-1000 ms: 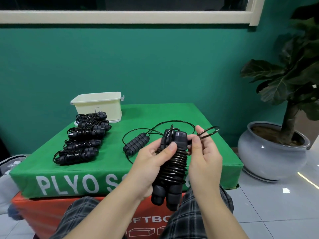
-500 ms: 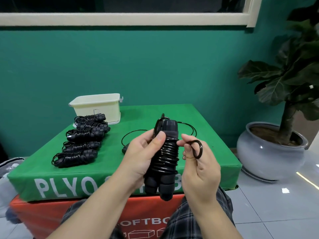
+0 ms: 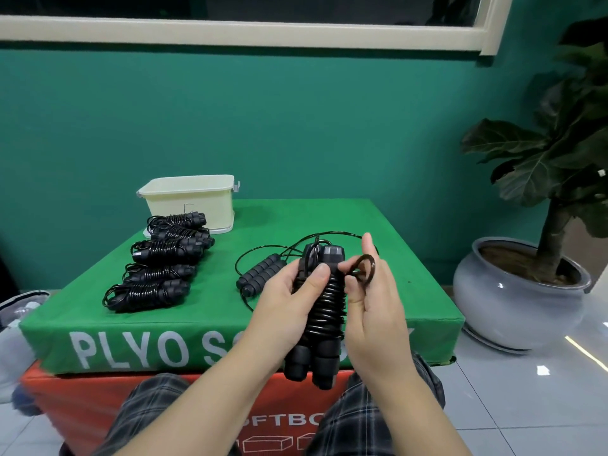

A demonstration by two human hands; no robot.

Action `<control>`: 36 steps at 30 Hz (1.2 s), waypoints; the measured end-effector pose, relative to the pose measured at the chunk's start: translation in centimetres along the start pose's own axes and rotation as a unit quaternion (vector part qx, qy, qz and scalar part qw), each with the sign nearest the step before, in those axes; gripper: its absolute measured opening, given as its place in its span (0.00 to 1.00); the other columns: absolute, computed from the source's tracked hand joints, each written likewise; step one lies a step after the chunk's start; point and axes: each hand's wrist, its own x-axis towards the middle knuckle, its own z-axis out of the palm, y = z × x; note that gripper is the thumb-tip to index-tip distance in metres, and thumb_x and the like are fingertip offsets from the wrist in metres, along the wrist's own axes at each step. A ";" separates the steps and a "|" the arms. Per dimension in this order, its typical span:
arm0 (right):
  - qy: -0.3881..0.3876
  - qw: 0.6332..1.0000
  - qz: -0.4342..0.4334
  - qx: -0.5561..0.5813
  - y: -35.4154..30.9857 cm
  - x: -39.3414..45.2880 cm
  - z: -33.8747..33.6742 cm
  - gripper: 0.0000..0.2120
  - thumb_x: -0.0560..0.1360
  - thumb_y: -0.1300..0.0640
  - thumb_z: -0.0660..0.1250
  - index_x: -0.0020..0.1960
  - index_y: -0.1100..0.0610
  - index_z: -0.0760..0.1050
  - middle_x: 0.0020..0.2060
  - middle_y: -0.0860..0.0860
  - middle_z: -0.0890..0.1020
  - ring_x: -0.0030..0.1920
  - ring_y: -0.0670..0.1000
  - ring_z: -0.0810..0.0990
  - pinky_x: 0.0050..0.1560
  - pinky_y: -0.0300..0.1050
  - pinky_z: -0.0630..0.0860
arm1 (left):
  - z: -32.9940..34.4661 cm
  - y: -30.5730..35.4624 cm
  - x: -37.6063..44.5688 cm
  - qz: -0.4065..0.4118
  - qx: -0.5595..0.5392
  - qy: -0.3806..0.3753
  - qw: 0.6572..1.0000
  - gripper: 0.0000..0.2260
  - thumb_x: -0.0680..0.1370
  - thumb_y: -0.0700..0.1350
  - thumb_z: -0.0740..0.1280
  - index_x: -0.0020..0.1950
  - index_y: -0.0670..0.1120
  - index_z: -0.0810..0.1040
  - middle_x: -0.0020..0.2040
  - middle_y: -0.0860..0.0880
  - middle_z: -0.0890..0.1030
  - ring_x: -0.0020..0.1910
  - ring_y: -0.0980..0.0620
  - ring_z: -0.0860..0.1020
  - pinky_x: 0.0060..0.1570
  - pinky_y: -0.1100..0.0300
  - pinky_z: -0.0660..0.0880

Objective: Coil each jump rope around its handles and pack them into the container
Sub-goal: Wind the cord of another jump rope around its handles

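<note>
Black rope [image 3: 325,301] is sitting coiled around its handles, which the left hand [image 3: 289,301] is gripping upright over the green box [image 3: 378,317] while the right hand [image 3: 375,304] is pinching the last loop [image 3: 365,268], likely for tucking; the cream container [image 3: 194,200] is waiting behind.

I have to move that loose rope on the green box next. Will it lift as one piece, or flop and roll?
The uncoiled rope would likely flop: its thin cord sprawls in slack loops behind the paired handles. Those ribbed, cylindrical handles could roll if nudged sideways. It probably weighs little.

left hand [image 3: 289,301] gripping, right hand [image 3: 375,311] pinching
</note>
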 end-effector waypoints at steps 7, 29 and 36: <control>-0.020 0.989 -0.138 -0.041 -0.5 0.1 0.4 0.20 0.84 0.56 0.48 0.72 0.65 0.57 0.56 0.54 0.71 0.55 0.48 0.71 0.60 0.33 0.68 | 0.4 -0.1 -0.4 -0.012 0.020 0.002 1.000 0.12 0.73 0.56 0.68 0.51 0.50 0.82 0.45 0.48 0.84 0.43 0.52 0.80 0.47 0.53 0.75; -0.073 0.957 0.180 0.214 -1.6 2.0 -2.8 0.22 0.70 0.69 0.72 0.52 0.43 0.79 0.43 0.42 0.82 0.34 0.43 0.72 0.41 0.37 0.74 | -0.6 1.1 -0.7 0.064 0.096 -0.009 0.993 0.08 0.76 0.46 0.68 0.55 0.54 0.80 0.49 0.54 0.84 0.48 0.60 0.80 0.48 0.69 0.72; 0.014 0.995 0.094 0.038 -1.9 1.5 -2.1 0.12 0.71 0.55 0.72 0.53 0.45 0.79 0.47 0.41 0.79 0.47 0.42 0.77 0.41 0.33 0.73 | -0.2 1.7 -1.0 0.078 0.143 -0.006 0.987 0.11 0.75 0.52 0.69 0.56 0.60 0.75 0.50 0.62 0.82 0.50 0.63 0.79 0.49 0.71 0.72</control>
